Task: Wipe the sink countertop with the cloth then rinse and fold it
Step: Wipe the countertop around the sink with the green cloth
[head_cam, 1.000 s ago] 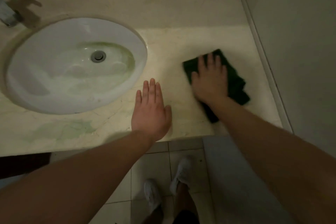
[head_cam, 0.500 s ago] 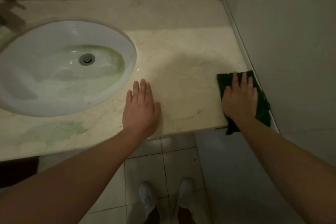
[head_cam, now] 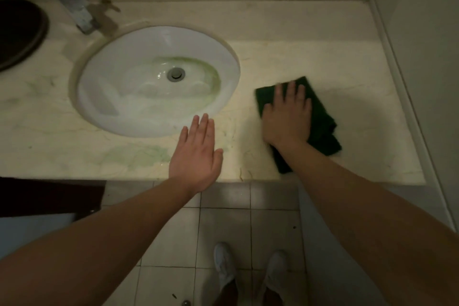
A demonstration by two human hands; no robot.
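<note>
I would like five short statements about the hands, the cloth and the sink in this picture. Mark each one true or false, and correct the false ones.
1. The right hand presses flat on the dark green cloth. True.
2. The cloth lies inside the sink. False: it lies on the countertop, to the right of the sink.
3. The left hand rests flat on the countertop and holds nothing. True.
4. The faucet stands to the right of the sink. False: it stands behind the sink, toward its left side.
5. A greenish stain marks the countertop in front of the sink. True.
</note>
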